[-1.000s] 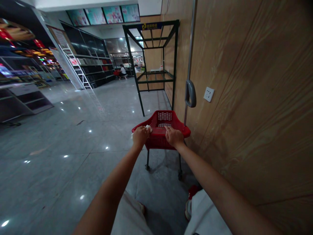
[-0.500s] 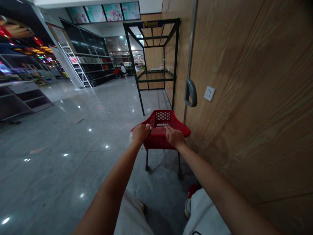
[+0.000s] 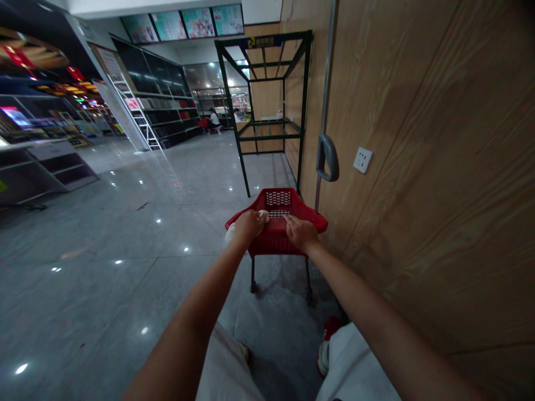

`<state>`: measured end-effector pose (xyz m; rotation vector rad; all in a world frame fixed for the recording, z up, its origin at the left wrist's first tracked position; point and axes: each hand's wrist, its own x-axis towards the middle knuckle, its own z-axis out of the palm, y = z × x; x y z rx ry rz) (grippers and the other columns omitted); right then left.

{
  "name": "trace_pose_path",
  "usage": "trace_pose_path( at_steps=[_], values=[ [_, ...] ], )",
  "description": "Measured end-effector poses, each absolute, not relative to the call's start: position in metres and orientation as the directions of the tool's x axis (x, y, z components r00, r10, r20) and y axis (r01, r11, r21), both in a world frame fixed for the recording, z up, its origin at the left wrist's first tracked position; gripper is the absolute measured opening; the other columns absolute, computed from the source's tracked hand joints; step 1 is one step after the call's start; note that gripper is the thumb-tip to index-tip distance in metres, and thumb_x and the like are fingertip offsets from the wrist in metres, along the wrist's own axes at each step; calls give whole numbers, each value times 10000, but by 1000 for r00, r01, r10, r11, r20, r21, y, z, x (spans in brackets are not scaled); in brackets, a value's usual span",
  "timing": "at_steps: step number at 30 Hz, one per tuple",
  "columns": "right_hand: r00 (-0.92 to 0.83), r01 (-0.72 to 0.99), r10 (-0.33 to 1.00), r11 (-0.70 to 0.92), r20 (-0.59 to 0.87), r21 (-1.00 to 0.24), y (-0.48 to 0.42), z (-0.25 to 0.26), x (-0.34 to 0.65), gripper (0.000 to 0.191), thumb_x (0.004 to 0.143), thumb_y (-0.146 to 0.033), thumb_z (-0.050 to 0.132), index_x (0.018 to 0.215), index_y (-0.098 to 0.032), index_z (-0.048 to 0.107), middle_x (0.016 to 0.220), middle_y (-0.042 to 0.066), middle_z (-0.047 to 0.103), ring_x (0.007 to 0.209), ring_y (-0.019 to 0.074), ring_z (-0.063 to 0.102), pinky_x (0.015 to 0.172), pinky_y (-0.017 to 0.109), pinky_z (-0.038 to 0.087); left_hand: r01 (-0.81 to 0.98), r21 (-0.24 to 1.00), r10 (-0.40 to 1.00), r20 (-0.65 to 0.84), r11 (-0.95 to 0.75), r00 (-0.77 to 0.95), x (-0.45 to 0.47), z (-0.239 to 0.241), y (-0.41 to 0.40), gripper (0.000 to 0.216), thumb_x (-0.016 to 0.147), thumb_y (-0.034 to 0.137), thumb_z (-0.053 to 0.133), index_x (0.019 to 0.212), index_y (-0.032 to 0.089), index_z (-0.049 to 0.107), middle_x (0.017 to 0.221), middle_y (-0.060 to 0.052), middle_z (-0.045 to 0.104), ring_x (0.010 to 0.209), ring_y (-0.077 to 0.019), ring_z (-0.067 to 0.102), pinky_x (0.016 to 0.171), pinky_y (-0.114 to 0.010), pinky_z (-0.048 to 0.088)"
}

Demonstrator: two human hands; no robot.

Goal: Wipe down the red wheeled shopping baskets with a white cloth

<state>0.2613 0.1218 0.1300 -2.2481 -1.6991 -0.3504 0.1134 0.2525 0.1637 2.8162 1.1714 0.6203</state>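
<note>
In front of me stands a red plastic shopping cart (image 3: 278,241) with a perforated basket on dark legs with casters. My left hand (image 3: 251,225) is closed on a white cloth (image 3: 230,233) at the cart's near rim, left of its middle. Part of the cloth pokes out by the thumb and part hangs on the hand's outer side. A short way to the right, my right hand (image 3: 301,231) holds the same rim, its fingers over the edge. Its palm side is hidden.
A metal pole (image 3: 327,72) with a grey loop handle (image 3: 328,159) rises at the cart's right, beside the wood-panelled wall (image 3: 401,184). Beyond the cart stands a dark metal rack frame (image 3: 270,136). A ladder (image 3: 140,117), shelving (image 3: 175,114) and a crouching person (image 3: 214,118) are farther back.
My left hand has slid right along the rim with the cloth, nearer my right hand. My right hand stays at about the same place on the cart. The view has turned slightly left.
</note>
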Motion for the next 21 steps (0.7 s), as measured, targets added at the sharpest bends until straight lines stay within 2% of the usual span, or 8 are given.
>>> trace_pose_path(
  at_steps=[2,5,10,12,14,17,19,21],
  values=[
    [264,964,885,-244,382,-103,121,129,267,485,919,-278,318,1381,-198,445,1279,101,587,976,199,624,823,304,464,733,175,739,340,-657,581,94,160,269,474,915,462,356,803,193,730,819,-88,695,740,-194,617,654,-275,401],
    [233,972,878,-199,418,-124,120,127,278,464,919,-271,323,1351,-208,481,1287,77,588,999,197,626,833,305,472,711,165,709,386,-683,591,75,151,276,447,909,450,371,816,203,732,865,-80,700,755,-180,618,649,-260,391],
    [149,983,883,-83,445,-165,121,121,314,429,920,-258,329,1299,-222,525,1307,31,579,1076,190,604,867,307,479,691,204,692,457,-694,559,81,141,248,446,912,441,374,801,185,721,818,-84,674,720,-167,593,635,-261,376],
    [106,982,890,-24,443,-186,119,120,329,419,912,-230,335,1278,-227,539,1289,25,594,1111,185,587,945,338,448,673,219,677,485,-706,553,87,139,232,460,916,450,372,763,177,708,785,-87,659,703,-164,579,622,-262,367],
    [120,977,876,-21,466,-213,117,120,337,417,901,-182,326,1247,-208,557,1288,46,593,1158,192,558,1050,418,360,629,245,651,503,-738,568,91,139,217,463,917,455,377,726,173,691,753,-82,643,677,-153,561,606,-257,356],
    [227,961,816,-97,532,-260,113,124,322,418,873,-118,321,1191,-152,589,1360,115,519,1248,225,482,1108,504,249,501,320,592,506,-804,627,96,142,198,475,920,461,386,666,172,663,690,-64,622,629,-131,536,579,-242,338],
    [206,957,800,-46,564,-286,112,126,295,396,870,-126,350,1176,-140,601,1386,132,485,1278,226,448,1115,474,253,399,386,553,513,-832,657,97,144,187,478,916,462,400,629,168,645,652,-47,611,603,-119,524,565,-233,334],
    [123,944,810,82,573,-319,109,125,265,383,884,-152,368,1195,-154,591,1344,115,531,1252,198,473,1113,420,277,326,447,542,536,-833,647,97,142,180,464,915,445,412,620,166,638,639,-36,609,594,-110,522,567,-225,342]
  ],
)
